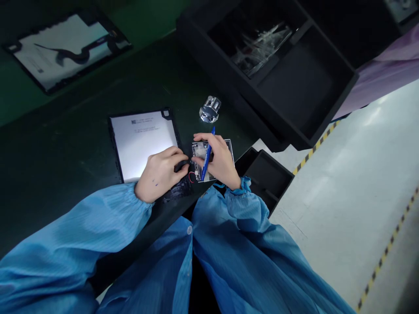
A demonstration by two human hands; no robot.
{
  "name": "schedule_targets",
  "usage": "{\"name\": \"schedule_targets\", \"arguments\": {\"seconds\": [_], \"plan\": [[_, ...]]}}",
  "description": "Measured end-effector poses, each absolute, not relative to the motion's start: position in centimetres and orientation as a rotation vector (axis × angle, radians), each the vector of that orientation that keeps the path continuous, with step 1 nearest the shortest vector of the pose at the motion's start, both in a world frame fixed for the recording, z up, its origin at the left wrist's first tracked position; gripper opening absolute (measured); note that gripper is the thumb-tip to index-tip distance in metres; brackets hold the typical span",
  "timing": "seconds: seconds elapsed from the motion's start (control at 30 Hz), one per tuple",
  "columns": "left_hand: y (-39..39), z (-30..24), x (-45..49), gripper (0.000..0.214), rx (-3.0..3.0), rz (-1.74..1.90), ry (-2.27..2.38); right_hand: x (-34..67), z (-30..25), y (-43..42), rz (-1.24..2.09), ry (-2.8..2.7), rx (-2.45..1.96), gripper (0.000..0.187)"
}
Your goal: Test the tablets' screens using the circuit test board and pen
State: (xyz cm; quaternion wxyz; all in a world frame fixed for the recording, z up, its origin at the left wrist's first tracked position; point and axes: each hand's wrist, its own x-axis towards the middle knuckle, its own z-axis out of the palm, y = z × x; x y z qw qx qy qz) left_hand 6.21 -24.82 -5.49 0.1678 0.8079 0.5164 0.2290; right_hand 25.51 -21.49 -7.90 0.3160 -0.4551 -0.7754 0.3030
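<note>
My left hand (162, 173) rests over the lower right corner of a display panel (140, 141) with a silvery back and a black frame. Between its thumb and fingers is a black strip (181, 165) that looks like a flat ribbon cable; its ends are hidden. Just to the right, my right hand (220, 159) lies over a small circuit board (197, 150), its thumb and fingertips at the board's left side. A blue pen (208, 153) is tucked in that hand, slanting upward. A thin red wire (191, 176) curls at the board's lower left edge.
Beyond my right hand stands a shiny metal cylinder with a flange (210, 109). A large black divided bin (294, 83) holds clear plastic pieces; a smaller black tray (271, 176) sits below it. Another panel (65, 52) lies far left. A person's pink sleeve (386, 69) shows at right.
</note>
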Motion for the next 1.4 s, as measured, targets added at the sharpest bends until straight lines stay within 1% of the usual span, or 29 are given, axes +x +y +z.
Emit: {"name": "schedule_targets", "arguments": {"seconds": [0.17,0.23,0.27,0.3,0.33,0.4,0.43,0.47,0.5,0.57,0.7,0.83,0.97,1.0,1.07,1.13,1.17,1.27,1.4], "plan": [[-24.5,-4.6,6.0,0.019,2.263,0.611,1.470,25.4,-7.8,-22.3,0.791,-1.839,-1.164,0.030],[-25.0,-3.5,4.8,0.031,2.217,0.673,1.502,25.9,-7.2,-22.8,0.807,-1.773,-1.133,0.027],[-25.6,-2.9,3.9,0.040,2.168,0.717,1.554,26.2,-6.8,-23.0,0.818,-1.811,-1.117,0.029],[-26.5,-2.4,2.8,0.050,2.081,0.756,1.622,26.5,-6.4,-23.1,0.835,-1.901,-1.093,0.037],[-27.5,-1.9,1.5,0.060,1.947,0.787,1.694,26.7,-6.1,-23.3,0.854,-2.030,-1.058,0.051],[-30.1,-1.2,-1.1,0.079,1.546,0.816,1.777,26.8,-5.6,-23.5,0.874,-2.317,-0.974,0.091],[-31.5,-0.9,-2.3,0.085,1.306,0.823,1.771,26.7,-5.5,-23.5,0.863,-2.432,-0.941,0.108],[-32.7,-0.7,-3.3,0.087,1.067,0.813,1.750,26.5,-5.5,-23.5,0.844,-2.520,-0.923,0.120],[-33.7,-0.4,-4.0,0.085,0.853,0.803,1.719,26.2,-5.7,-23.5,0.823,-2.585,-0.918,0.127],[-35.0,0.0,-4.6,0.076,0.553,0.789,1.653,25.7,-6.1,-23.3,0.804,-2.661,-0.920,0.134],[-34.2,0.7,-3.6,0.064,0.329,0.855,1.576,25.2,-7.0,-22.8,0.849,-2.695,-0.877,0.138],[-31.4,1.3,-2.6,0.052,0.197,0.929,1.610,25.5,-7.5,-22.4,0.906,-2.639,-0.859,0.138],[-28.9,3.5,-0.8,0.048,0.233,1.031,1.452,26.1,-6.2,-21.9,1.157,-2.430,-0.827,0.136],[-28.3,4.3,-0.1,0.047,0.276,1.069,1.413,26.1,-5.4,-21.9,1.228,-2.304,-0.827,0.131],[-27.5,5.6,1.6,0.046,0.396,1.114,1.328,25.9,-3.5,-22.0,1.304,-2.006,-0.844,0.113],[-27.1,6.2,2.9,0.045,0.559,1.080,1.186,25.4,-1.5,-22.3,1.301,-1.775,-0.876,0.094],[-26.9,6.0,3.2,0.044,0.640,1.034,1.103,25.3,-0.7,-22.4,1.284,-1.706,-0.902,0.088],[-27.0,3.9,2.7,0.039,0.792,0.933,0.996,25.5,0.1,-22.2,1.184,-1.613,-1.033,0.074],[-27.2,-1.0,0.3,0.034,0.757,1.008,1.165,26.7,-2.0,-21.1,1.076,-1.445,-1.187,0.051]]}}
